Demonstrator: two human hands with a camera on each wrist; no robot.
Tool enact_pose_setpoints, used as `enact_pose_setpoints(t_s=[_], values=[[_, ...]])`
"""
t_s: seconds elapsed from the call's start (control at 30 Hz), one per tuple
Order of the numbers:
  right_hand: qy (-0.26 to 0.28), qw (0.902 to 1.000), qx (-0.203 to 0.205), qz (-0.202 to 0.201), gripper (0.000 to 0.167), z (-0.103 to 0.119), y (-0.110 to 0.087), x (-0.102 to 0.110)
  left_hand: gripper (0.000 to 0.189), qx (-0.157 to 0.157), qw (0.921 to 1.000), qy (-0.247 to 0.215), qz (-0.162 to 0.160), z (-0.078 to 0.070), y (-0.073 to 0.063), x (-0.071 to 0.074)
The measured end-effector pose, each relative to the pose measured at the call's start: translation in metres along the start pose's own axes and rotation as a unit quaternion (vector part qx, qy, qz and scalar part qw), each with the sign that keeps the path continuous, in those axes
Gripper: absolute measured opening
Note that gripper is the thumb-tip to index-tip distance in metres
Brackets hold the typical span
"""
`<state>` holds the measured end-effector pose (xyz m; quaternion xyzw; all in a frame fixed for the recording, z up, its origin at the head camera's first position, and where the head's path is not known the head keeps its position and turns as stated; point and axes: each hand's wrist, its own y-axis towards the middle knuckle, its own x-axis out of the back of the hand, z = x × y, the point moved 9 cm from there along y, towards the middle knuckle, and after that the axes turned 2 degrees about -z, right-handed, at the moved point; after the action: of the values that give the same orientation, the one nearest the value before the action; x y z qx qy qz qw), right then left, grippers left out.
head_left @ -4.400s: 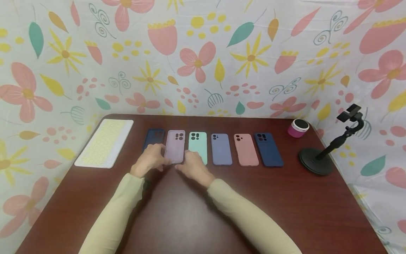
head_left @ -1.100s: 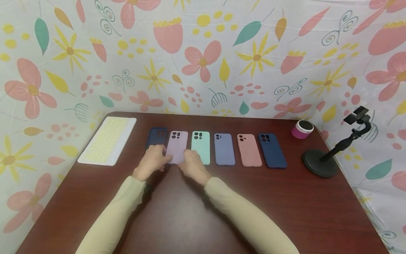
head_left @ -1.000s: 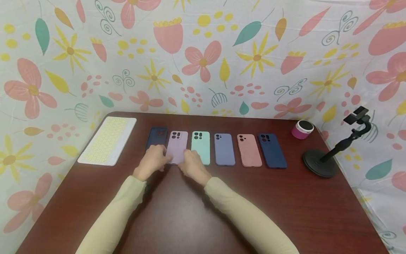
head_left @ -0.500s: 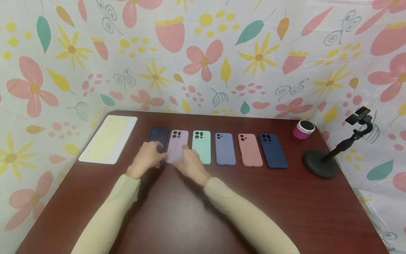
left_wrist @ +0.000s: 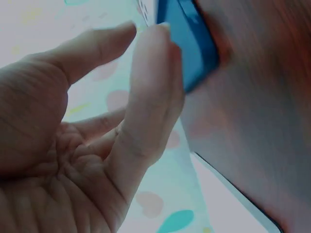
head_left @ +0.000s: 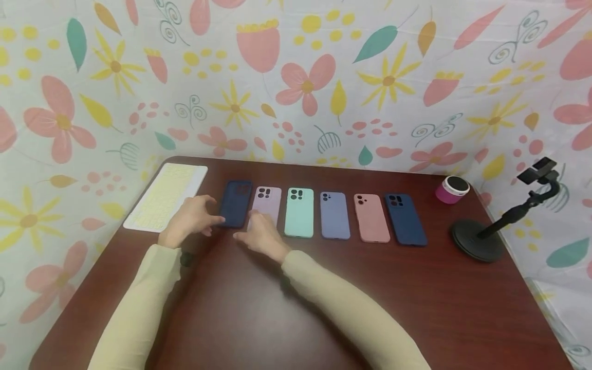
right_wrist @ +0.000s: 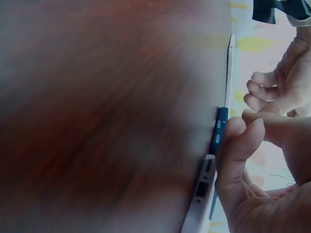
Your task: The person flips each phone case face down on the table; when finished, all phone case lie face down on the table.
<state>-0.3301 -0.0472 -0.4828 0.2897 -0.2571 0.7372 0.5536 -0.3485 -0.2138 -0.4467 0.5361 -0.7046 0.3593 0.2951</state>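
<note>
Several phone cases lie in a row on the brown table, camera cut-outs at the far end. My left hand (head_left: 191, 220) hovers between the keyboard and the dark blue phone case (head_left: 236, 204) at the row's left end, thumb and fingers apart and nothing in them. My right hand (head_left: 262, 234) overlaps the near part of the lilac phone case (head_left: 268, 198), fingers loosely bent. In the right wrist view, the lilac case's end with its port cut-out (right_wrist: 197, 199) shows beside the fingers, which grip nothing. The mint phone case (head_left: 299, 213) lies just right of that hand.
Farther right lie a periwinkle case (head_left: 335, 216), a pink case (head_left: 372, 218) and another dark blue case (head_left: 406, 220). A white keyboard (head_left: 166, 198) with yellow keys is at the left. A pink speaker (head_left: 452, 190) and a black stand (head_left: 478, 239) occupy the right side.
Both hands were at the lilac case's sides. The left hand has since moved left, off it and past the dark blue case; the right hand has shifted left across its near end. The view has shifted slightly.
</note>
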Motion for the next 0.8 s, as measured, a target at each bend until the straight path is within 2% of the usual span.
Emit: enact_pose_setpoints(t_s=[0.13,0.23,0.37,0.4,0.6,0.7,0.8], values=[[0.044,0.9980,-0.031,0.032,0.081,0.001,0.006,-0.009,0.077,0.010,0.9994,0.003,0.033,0.011,0.002,-0.002],[0.043,0.9974,-0.038,0.043,0.069,-0.007,0.021,-0.023,0.080,0.016,0.9984,-0.011,0.053,0.014,0.004,-0.005],[0.012,0.9980,-0.037,0.049,0.024,-0.014,0.039,-0.039,0.080,0.015,0.9973,-0.028,0.067,0.016,0.007,-0.010],[-0.005,0.9983,-0.034,0.048,0.020,-0.015,0.042,-0.042,0.080,0.014,0.9971,-0.031,0.068,0.016,0.009,-0.011],[-0.083,0.9958,-0.020,0.032,0.013,-0.009,0.051,-0.049,0.079,0.006,0.9968,-0.043,0.066,0.016,0.013,-0.015],[-0.099,0.9947,-0.024,0.017,0.006,-0.007,0.053,-0.048,0.078,0.003,0.9967,-0.048,0.066,0.016,0.014,-0.015],[-0.095,0.9950,-0.029,0.004,0.007,-0.006,0.053,-0.046,0.076,0.003,0.9974,-0.037,0.062,0.018,0.015,-0.015]])
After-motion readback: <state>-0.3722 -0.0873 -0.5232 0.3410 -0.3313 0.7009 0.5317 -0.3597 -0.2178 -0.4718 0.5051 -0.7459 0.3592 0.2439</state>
